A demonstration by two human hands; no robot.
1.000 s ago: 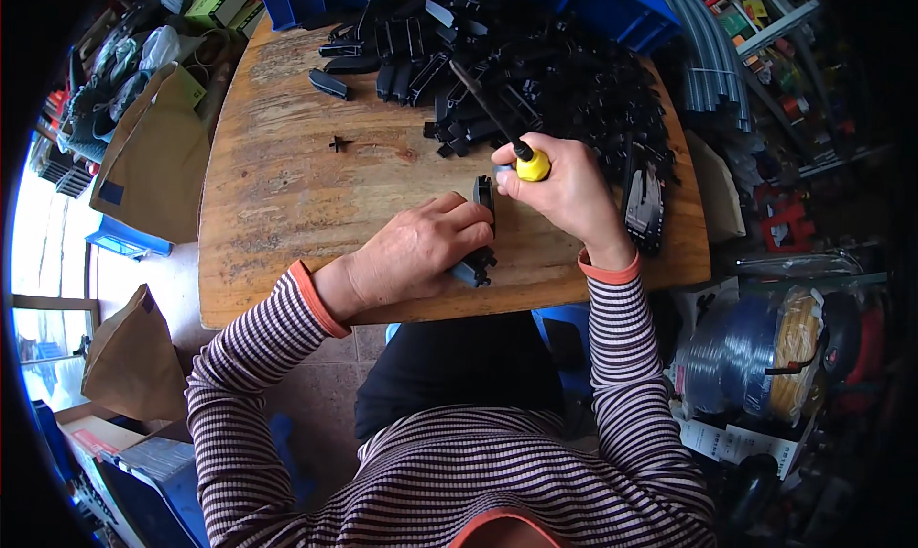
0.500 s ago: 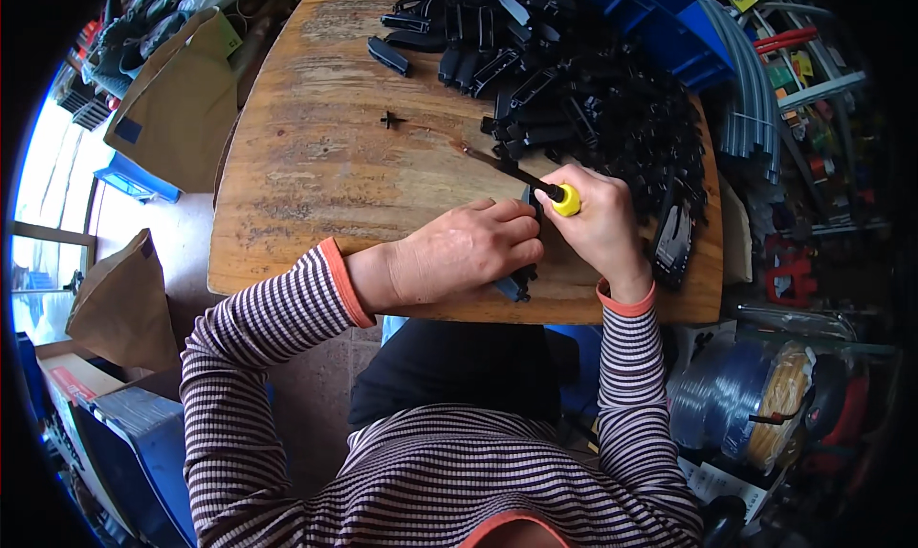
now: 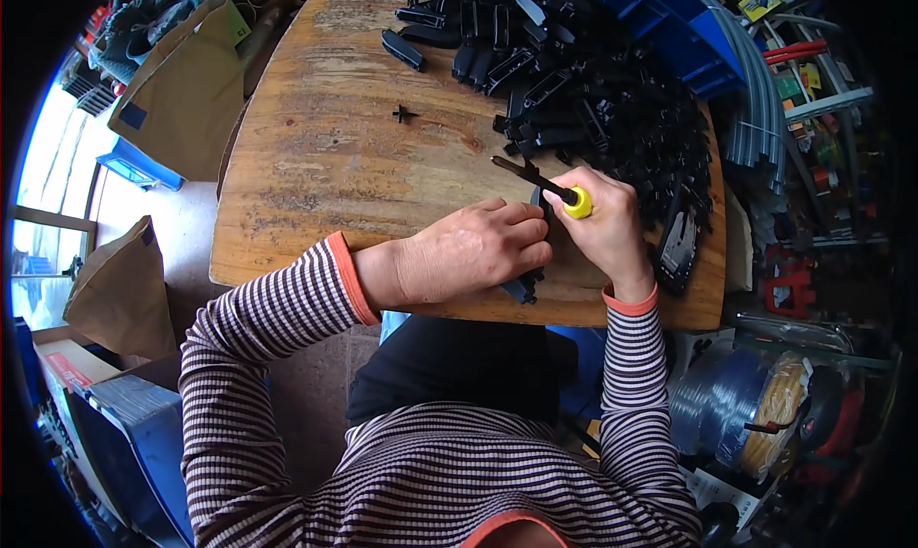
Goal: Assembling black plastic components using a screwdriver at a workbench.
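My left hand (image 3: 475, 252) is closed over a long black plastic part (image 3: 522, 289) near the table's front edge. The part's ends show beyond my fingers; its middle is hidden beneath them. Just to the right, my right hand (image 3: 604, 215) grips a yellow-handled screwdriver (image 3: 579, 204). Its dark shaft points up and left over the table, with the tip in the air beyond my left hand. A thin sliver juts from the side of the shaft, too small to make out. On the bare wood ahead lies a small black cross-shaped piece (image 3: 404, 114).
A large heap of black plastic parts (image 3: 545, 89) covers the far right of the wooden table (image 3: 316, 165). Blue bins (image 3: 660, 32) stand behind it. One larger dark part (image 3: 678, 249) lies by the right edge. Coiled tubing (image 3: 717, 409) and cardboard (image 3: 182, 98) flank the table.
The screwdriver has turned slightly, and its shaft now looks shorter and thicker. My left hand keeps its hold on the black part. The whole view has shifted a little.
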